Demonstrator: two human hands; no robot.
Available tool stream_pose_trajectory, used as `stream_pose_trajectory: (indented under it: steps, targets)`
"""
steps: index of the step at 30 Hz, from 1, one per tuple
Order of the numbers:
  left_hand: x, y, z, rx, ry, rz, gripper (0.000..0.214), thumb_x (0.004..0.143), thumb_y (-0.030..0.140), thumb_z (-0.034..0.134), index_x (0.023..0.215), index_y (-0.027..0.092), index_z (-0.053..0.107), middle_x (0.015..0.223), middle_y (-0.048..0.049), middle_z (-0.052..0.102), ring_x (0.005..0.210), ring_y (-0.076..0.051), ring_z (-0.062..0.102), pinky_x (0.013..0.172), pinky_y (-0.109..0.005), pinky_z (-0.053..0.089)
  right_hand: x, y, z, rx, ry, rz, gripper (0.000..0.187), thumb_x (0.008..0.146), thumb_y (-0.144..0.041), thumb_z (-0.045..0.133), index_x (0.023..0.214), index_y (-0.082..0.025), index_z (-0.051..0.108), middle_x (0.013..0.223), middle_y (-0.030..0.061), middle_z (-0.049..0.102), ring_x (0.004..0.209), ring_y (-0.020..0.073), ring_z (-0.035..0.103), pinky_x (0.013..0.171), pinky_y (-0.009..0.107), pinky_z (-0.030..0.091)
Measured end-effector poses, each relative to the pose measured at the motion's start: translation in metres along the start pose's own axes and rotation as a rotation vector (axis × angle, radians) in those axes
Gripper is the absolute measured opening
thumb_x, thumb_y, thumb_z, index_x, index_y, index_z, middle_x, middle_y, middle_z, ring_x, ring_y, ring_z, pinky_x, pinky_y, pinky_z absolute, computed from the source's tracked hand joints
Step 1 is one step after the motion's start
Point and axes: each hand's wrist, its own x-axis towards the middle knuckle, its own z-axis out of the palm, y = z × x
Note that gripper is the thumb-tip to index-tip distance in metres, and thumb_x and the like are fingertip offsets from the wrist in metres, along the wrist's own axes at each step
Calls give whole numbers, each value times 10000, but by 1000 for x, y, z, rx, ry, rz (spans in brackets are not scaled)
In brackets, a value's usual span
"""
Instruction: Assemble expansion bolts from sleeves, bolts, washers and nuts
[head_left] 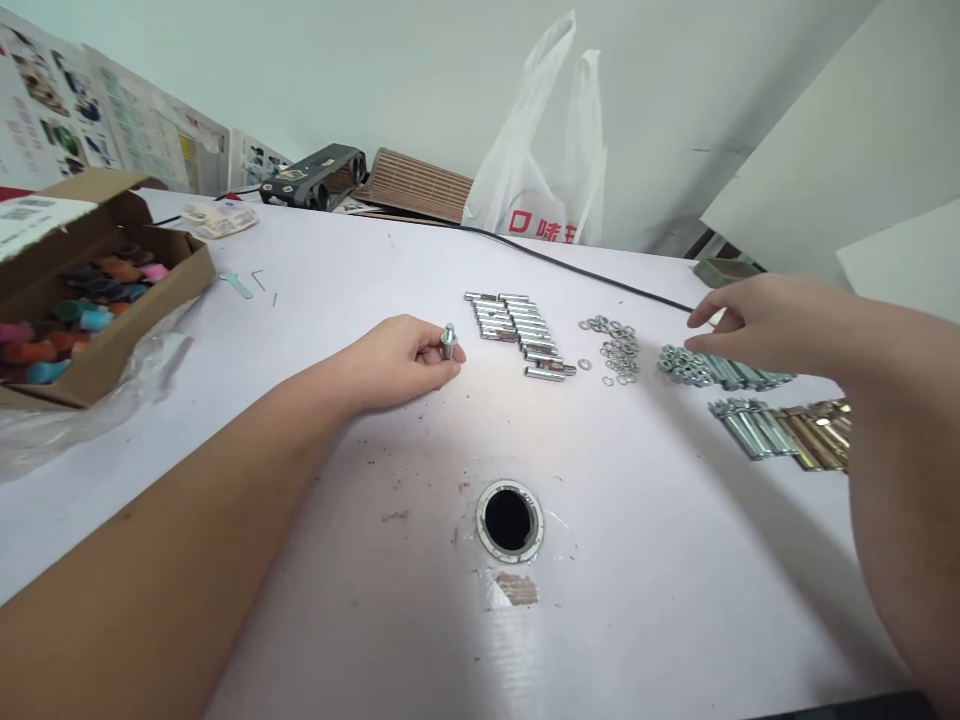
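Note:
My left hand (pixel 409 362) rests on the table, its fingers closed around an expansion bolt (pixel 448 342) that stands upright with its threaded end up. My right hand (pixel 765 318) hovers above a pile of hex nuts (pixel 684 366), thumb and forefinger apart and nothing visible between them. Between the hands lie rows of metal sleeves (pixel 517 325) and a scatter of washers (pixel 619 350). Several silver bolts (pixel 750 428) lie side by side below the nuts, with brass-coloured bolts (pixel 814 435) to their right, partly hidden by my right forearm.
An open cardboard box (pixel 161 300) of coloured pieces stands at the left. A metal-rimmed hole (pixel 510 520) is set in the white table (pixel 360 620). A white plastic bag (pixel 544 150) and a black cable (pixel 577 270) are at the back.

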Motion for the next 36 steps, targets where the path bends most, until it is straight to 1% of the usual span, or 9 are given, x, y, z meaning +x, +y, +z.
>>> stream_pose_trajectory:
  steps: [2, 3, 7, 11, 15, 20, 28, 32, 36]
  targets:
    - [-1, 2, 1, 10, 10, -4, 159, 851, 370, 720, 864, 212, 713, 780, 4, 674, 726, -172, 606, 668, -296, 449, 4, -1, 17, -6, -110, 67, 397, 897, -546, 743, 1198, -288, 737, 1221, 86, 758, 928, 262, 670, 734, 416, 506]
    - [-1, 3, 2, 16, 19, -5, 156, 845, 355, 718, 890, 207, 736, 753, 10, 655, 698, -164, 584, 656, -298, 438, 5, -4, 22, -7, -126, 91, 409, 923, -570, 709, 1212, -280, 722, 1238, 101, 748, 974, 273, 658, 752, 418, 503]
    - [0, 1, 4, 33, 49, 10, 167, 818, 308, 721, 922, 193, 783, 656, 32, 562, 630, -141, 510, 643, -310, 407, 10, -11, 34, -16, -76, 142, 482, 998, -656, 591, 1182, -234, 735, 1112, 147, 735, 990, 294, 619, 780, 425, 471]
    - [3, -2, 5, 21, 45, 21, 175, 823, 303, 710, 933, 192, 789, 688, 14, 607, 648, -144, 533, 649, -321, 389, 20, -9, 44, -16, -96, 161, 504, 946, -683, 660, 1101, -216, 768, 992, 127, 737, 897, 293, 611, 794, 425, 472]
    - [3, -1, 4, 20, 36, 19, 151, 791, 260, 720, 913, 199, 786, 685, 17, 589, 630, -135, 496, 641, -320, 370, 26, -1, 52, -9, -76, 171, 415, 911, -621, 712, 1053, -235, 762, 963, 102, 733, 876, 281, 610, 758, 411, 476]
    - [3, 0, 4, 39, 42, 42, 140, 783, 230, 707, 891, 188, 784, 688, 11, 591, 640, -138, 500, 648, -322, 366, 18, -9, 49, 14, -82, 216, 334, 871, -567, 756, 921, -238, 729, 973, 96, 738, 841, 264, 606, 765, 415, 505]
    - [2, -1, 6, 44, 68, 45, 158, 830, 287, 704, 920, 185, 784, 711, -12, 586, 691, -169, 556, 702, -349, 412, 2, -28, 38, 12, -101, 207, 298, 931, -536, 683, 829, -259, 646, 1031, 170, 725, 785, 273, 555, 815, 460, 511]
    - [2, 1, 6, 44, 67, 38, 135, 828, 270, 717, 911, 178, 771, 716, -14, 584, 707, -168, 553, 717, -347, 417, 6, -31, 41, 5, -62, 196, 299, 931, -564, 646, 898, -267, 639, 959, 175, 684, 859, 309, 565, 804, 462, 486]
    - [1, 3, 6, 29, 68, 22, 112, 822, 245, 723, 899, 172, 761, 705, -10, 579, 716, -169, 562, 736, -351, 427, 1, -42, 39, 32, -94, 167, 376, 929, -605, 650, 1029, -243, 673, 1082, 179, 686, 939, 309, 559, 806, 448, 472]
